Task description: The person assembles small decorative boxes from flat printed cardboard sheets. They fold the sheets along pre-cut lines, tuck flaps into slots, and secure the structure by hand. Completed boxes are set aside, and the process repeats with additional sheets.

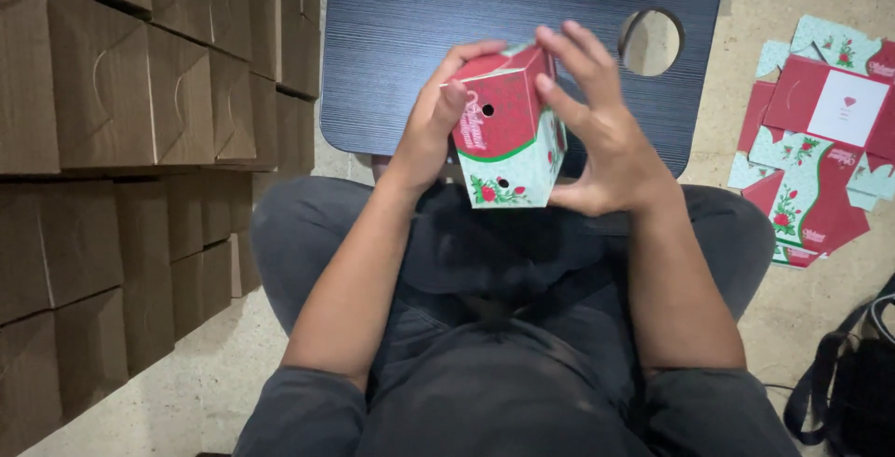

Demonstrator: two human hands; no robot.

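Stacked brown cartons (112, 93) left, flat blanks (811, 154) right; over lap desk (392, 37) my left hand (431, 126) and right hand (597, 131) clamp the half-formed red-and-mint box (508, 135), top flaps likely need tucking next.

The box (508, 131) sits between both hands above the lap, lap table (401, 37) beyond, stacked cartons (112, 140) left, flat blanks (816, 149) right

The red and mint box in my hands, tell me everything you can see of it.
The box looks like thin printed cardboard: red above, pale mint below with a green wavy border, rose prints and small round holes. It is folded into shape and held tilted above the lap, before a dark lap table. The left hand grips its left side; the right hand cups its right.
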